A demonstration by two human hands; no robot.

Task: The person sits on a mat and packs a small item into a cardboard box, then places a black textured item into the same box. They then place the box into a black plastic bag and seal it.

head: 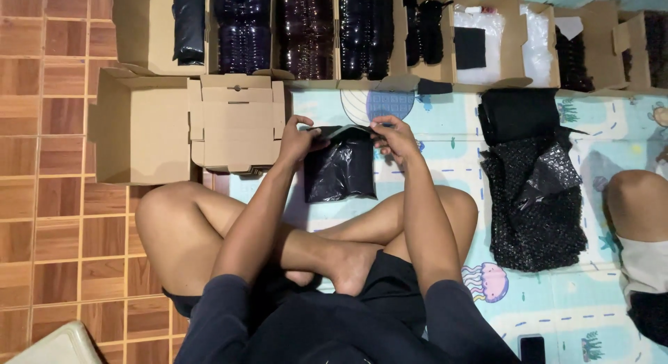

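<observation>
Head view | black plastic bag [341, 170] long axis runs away from the body | left hand [298, 140] and right hand [394, 137] equally near, fingers pinching its far mouth corners | play mat [445, 155] beneath

Pretty boxed in up front: row of cardboard boxes [362, 37] walls off the far side, folded box [236, 124] sits just left of the left hand [298, 140]. Black bubble wrap pile [532, 197] blocks the right. Bare mat [445, 162] between is passable.
</observation>
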